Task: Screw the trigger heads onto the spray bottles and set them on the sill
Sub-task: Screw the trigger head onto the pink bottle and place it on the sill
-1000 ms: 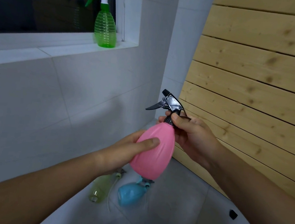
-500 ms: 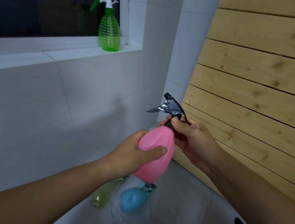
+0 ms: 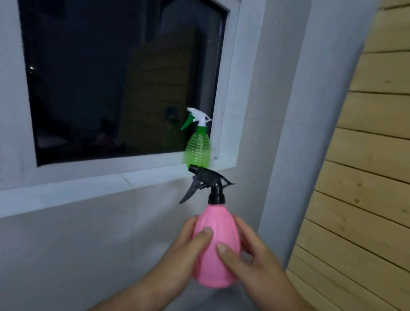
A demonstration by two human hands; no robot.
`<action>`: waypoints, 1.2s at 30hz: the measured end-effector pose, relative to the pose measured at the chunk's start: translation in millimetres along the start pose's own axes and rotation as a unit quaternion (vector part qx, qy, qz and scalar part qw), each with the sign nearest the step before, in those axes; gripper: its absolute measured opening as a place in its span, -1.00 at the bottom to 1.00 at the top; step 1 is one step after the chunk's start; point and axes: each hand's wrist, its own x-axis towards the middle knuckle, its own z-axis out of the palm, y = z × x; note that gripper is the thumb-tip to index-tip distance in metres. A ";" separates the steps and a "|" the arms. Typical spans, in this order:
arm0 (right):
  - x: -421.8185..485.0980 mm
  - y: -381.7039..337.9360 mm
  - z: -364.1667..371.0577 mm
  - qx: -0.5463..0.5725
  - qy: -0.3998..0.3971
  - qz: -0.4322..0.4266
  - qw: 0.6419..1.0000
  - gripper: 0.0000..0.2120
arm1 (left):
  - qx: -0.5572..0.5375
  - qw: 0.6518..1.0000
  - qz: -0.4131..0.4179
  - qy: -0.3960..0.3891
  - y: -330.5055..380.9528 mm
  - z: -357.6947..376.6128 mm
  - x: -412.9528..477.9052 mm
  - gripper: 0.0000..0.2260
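A pink spray bottle (image 3: 216, 249) stands upright in the air below the sill, with a black trigger head (image 3: 206, 183) on its neck, the nozzle pointing left. My left hand (image 3: 186, 254) holds its left side, thumb across the front. My right hand (image 3: 252, 262) holds the right side, thumb on the front too. A green ribbed spray bottle (image 3: 197, 150) with a white and green trigger head stands on the white sill (image 3: 94, 183), at its right end near the window frame.
A dark window pane (image 3: 112, 69) fills the space above the sill. A white tiled wall (image 3: 68, 255) runs below it. A wall of pale wooden planks (image 3: 372, 193) stands to the right, with a white corner column between.
The view has swung upward and the floor bottles are out of sight. My right hand moved from the trigger head's neck down to the pink bottle's body, and the bottle now stands upright, higher, near the sill.
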 end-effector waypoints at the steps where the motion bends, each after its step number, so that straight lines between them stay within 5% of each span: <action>1: 16.9 -10.1 3.2 -0.023 -0.003 -0.013 1.000 -0.32 | 0.010 1.000 0.020 0.010 10.7 -8.3 13.0 -0.77; 9: 156.1 -74.7 43.4 -0.027 0.000 -0.069 0.997 -0.49 | 0.086 0.990 0.075 0.081 98.0 -74.2 111.2 -0.65; 14: 206.0 -62.7 65.6 0.019 0.007 -0.028 0.999 -0.52 | 0.129 0.987 0.046 0.088 102.2 -106.4 151.3 -0.59; 36: 241.1 -35.4 81.3 -0.071 0.032 -0.032 0.996 -0.51 | 0.207 0.960 0.079 0.171 73.6 -116.2 181.8 -0.46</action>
